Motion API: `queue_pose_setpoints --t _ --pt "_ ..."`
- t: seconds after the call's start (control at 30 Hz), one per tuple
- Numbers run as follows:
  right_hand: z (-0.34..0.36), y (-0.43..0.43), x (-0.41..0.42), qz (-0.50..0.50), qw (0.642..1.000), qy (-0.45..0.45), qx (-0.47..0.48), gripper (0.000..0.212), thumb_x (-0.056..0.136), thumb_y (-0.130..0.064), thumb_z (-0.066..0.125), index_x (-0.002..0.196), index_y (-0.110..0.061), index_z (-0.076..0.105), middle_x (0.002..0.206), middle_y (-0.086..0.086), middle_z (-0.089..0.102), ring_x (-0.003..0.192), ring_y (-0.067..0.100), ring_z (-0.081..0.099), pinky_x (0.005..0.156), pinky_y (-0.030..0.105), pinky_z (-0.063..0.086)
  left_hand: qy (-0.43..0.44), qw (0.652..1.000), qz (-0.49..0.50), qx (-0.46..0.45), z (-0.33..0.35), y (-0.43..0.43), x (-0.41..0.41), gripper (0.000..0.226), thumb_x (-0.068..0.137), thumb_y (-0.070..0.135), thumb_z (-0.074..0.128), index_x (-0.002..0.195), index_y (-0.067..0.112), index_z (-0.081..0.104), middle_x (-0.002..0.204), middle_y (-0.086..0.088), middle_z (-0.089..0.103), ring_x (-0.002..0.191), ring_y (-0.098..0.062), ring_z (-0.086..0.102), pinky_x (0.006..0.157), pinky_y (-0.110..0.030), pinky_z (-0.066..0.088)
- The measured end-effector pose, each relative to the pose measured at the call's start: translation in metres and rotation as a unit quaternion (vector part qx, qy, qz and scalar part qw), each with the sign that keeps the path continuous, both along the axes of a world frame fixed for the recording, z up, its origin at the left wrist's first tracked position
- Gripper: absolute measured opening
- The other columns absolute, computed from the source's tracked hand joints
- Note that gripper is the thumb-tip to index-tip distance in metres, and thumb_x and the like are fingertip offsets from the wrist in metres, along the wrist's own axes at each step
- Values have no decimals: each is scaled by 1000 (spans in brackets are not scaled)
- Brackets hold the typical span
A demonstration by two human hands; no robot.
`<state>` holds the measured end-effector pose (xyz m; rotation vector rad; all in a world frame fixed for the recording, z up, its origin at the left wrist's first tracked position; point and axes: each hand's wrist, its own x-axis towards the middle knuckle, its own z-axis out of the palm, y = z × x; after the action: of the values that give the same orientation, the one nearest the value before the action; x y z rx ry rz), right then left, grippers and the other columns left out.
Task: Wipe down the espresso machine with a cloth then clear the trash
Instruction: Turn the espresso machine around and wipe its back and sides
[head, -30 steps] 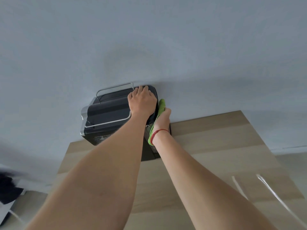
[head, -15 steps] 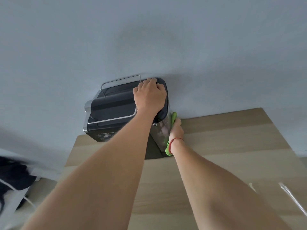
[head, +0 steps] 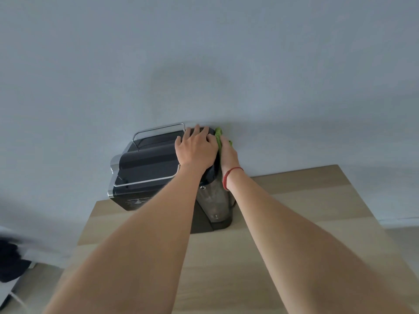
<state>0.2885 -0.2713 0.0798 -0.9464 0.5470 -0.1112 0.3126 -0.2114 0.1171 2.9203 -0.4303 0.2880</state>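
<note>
A black espresso machine [head: 147, 164] with chrome rails stands at the back of a light wooden table [head: 306, 218], against the wall. Its clear water tank [head: 214, 200] is on its right side. My left hand [head: 196, 148] lies flat on the machine's top right corner, fingers spread, holding nothing. My right hand [head: 229, 155] presses a green cloth [head: 218, 134] against the machine's upper right side, near the wall. Most of the cloth is hidden under that hand. A red string circles my right wrist.
A grey-blue wall [head: 204, 64] rises directly behind the machine. A dark object [head: 11, 261] lies on the floor at the lower left, beyond the table's left edge. Bare wood lies to the right of the machine.
My right hand has slid the cloth from low on the machine's right side up to its top rear corner. My left hand stays on the top.
</note>
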Motion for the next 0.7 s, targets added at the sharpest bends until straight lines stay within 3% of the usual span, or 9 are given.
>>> queue_pose_setpoints --t 0.17,0.33,0.47,0.53,0.63,0.7 --pt "-16 -8 11 30 999 25 6 71 72 -64 57 127 -19 58 119 7 66 108 26 63 100 43 49 3 1000 -2 -1 -1 0 2 46 97 33 25 138 28 45 150 6 40 141 -19 31 113 -47 23" --pt "-58 -6 24 25 993 101 -46 85 59 -66 39 122 -14 62 120 15 64 111 32 59 103 47 44 -16 1000 -7 -8 -5 0 7 44 96 32 27 133 27 51 140 7 49 134 -17 39 108 -45 28" --pt "-91 -1 14 49 989 136 7 81 69 -69 35 128 -18 59 127 10 62 116 26 57 107 43 41 -15 1000 -8 -13 -6 0 9 43 95 33 28 130 28 53 133 8 53 132 -18 42 107 -45 30" --pt "-97 3 1 55 986 141 65 69 83 -68 29 128 -25 57 131 4 59 122 21 53 109 40 36 -12 1000 -7 -15 -6 1 9 43 95 33 28 129 28 53 130 8 54 130 -18 43 106 -46 31" --pt "-102 6 -11 58 981 103 155 42 100 -52 19 114 -36 54 114 -5 63 108 14 59 92 27 42 -6 1000 -4 -15 -5 1 7 44 95 33 28 132 28 51 134 7 53 131 -18 42 106 -46 31" --pt "-101 6 -14 68 982 75 160 54 99 -55 18 133 -27 50 132 -1 58 114 14 59 91 26 42 -4 1000 -4 -15 -2 0 5 44 95 33 28 131 27 52 136 5 53 132 -19 42 106 -45 30"
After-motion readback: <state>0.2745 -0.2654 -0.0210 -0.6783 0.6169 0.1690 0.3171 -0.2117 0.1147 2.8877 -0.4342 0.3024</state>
